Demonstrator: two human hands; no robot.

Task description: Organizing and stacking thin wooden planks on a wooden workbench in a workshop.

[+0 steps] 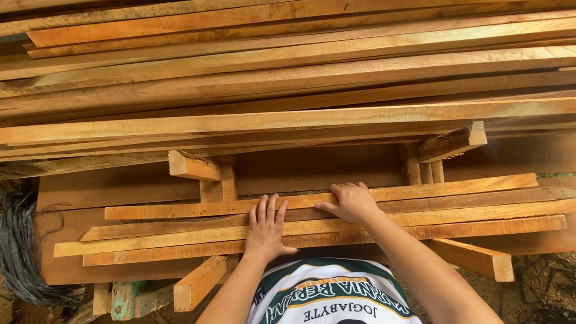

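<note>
My left hand (265,226) lies flat, fingers spread, on a low stack of long thin wooden slats (448,215) in front of me. My right hand (351,201) rests on the same stack a little farther back, fingers curled over the edge of the top slat (166,210). Neither hand lifts anything. The slats lie crosswise on short wooden support blocks (198,283).
A tall pile of long planks (280,78) fills the upper half of the view. Wooden cross blocks (193,167) and a second block (452,144) hold it up. A bundle of dark fibres (18,244) hangs at left. Bare earth and debris lie below.
</note>
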